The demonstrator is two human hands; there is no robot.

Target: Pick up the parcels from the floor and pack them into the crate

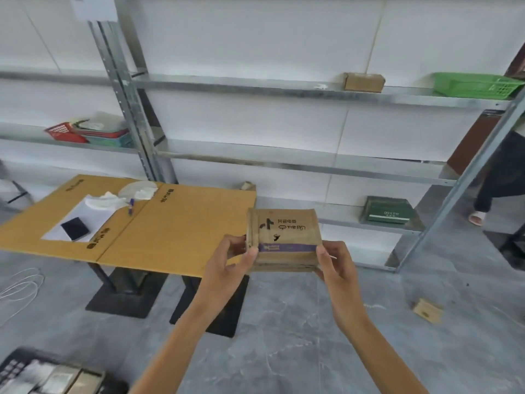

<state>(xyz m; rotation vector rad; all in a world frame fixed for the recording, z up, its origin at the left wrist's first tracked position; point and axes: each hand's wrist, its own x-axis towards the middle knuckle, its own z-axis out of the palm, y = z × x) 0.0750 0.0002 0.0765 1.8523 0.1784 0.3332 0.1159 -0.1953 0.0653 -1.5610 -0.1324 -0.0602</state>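
Cardboard-covered worktop (170,223) at 9 o'clock; I see left hand (230,268) and right hand (335,265) gripping parcel (284,237) ends, long axis 9-to-3.

1. The held parcel (284,240) is a worn brown cardboard box. Dark printed characters mark its top face and a purple tape band runs along the near edge. It hangs off the floor (284,336), roughly level, just 5 o'clock of the view's centre. The left grip (231,261) pinches its left side and the right grip (333,263) clasps its near right corner.
2. The small parcel (427,310) is a flat tan cardboard piece with a small dark mark. It lies on the grey floor at 4 o'clock, well apart from the held parcel.
3. The crate (14,365) is dark with a latticed wall. It sits at 7 o'clock, cut off by the frame edge. Pale flat packets (65,379) lie inside it, too blurred to read.
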